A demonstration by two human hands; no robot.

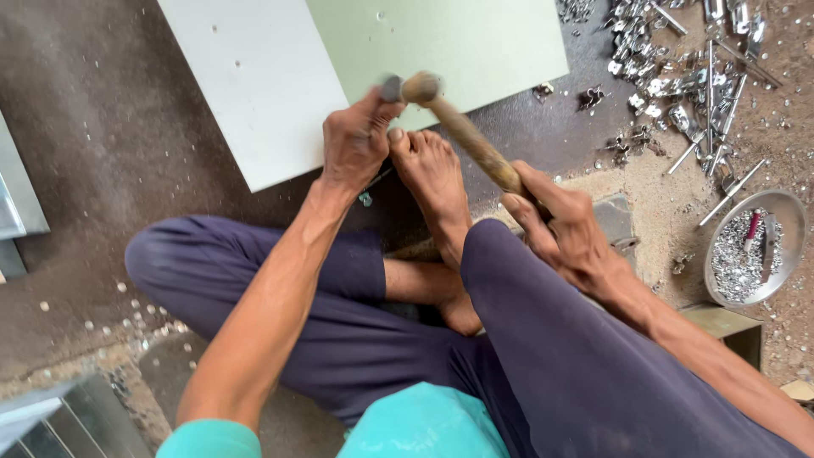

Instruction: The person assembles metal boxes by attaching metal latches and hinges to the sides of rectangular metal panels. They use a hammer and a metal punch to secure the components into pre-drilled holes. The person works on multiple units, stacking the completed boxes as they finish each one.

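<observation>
I sit cross-legged on the floor. My right hand (555, 222) grips the wooden handle of a hammer (462, 131), whose metal head is down by my left fingertips. My left hand (356, 140) is pinched at the edge of a pale board (254, 76), holding something small that I cannot make out under the hammer head. My bare foot (432, 174) rests against the board's edge, right beside the left hand. A light green panel (458, 38) lies next to the white one.
A heap of small metal fittings and rods (678, 76) lies on the floor at the upper right. A round metal bowl (755, 250) with small screws stands at the right on sawdust. Metal sheets (17, 203) sit at the left edge.
</observation>
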